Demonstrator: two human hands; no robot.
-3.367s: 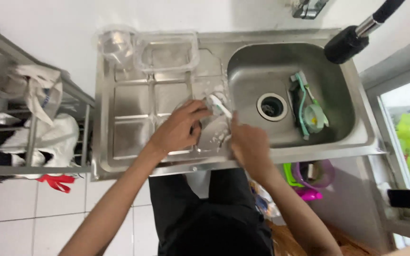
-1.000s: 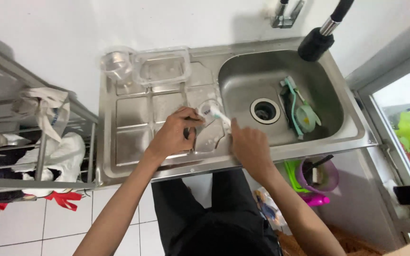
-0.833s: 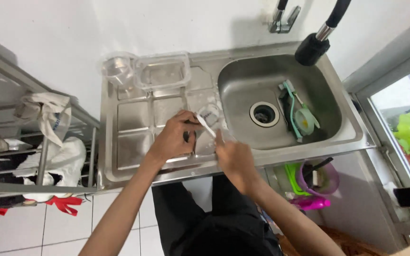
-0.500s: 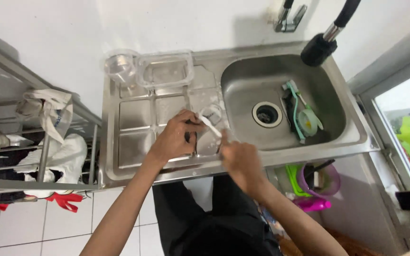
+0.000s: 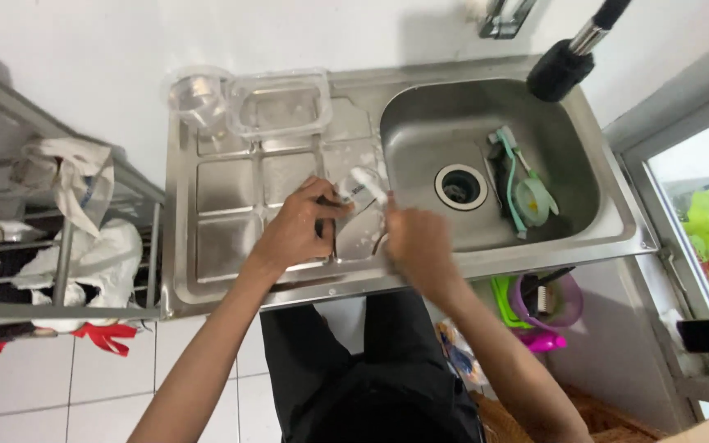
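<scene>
I stand at a steel sink unit and look straight down. My left hand presses on a clear plastic container that lies on the ribbed drainboard, next to the basin. My right hand is blurred and closed just to the container's right. A small white scrubbing tool sticks out from its fingers over the container. What kind of tool it is cannot be made out.
A clear round cup and a clear rectangular tub stand at the drainboard's back. Green utensils lie in the basin beside the drain. A black faucet head hangs above. A rack with cloths stands at left.
My right hand has moved back and forth beside the container, and the white tool has shifted over it. My left hand has stayed on the container.
</scene>
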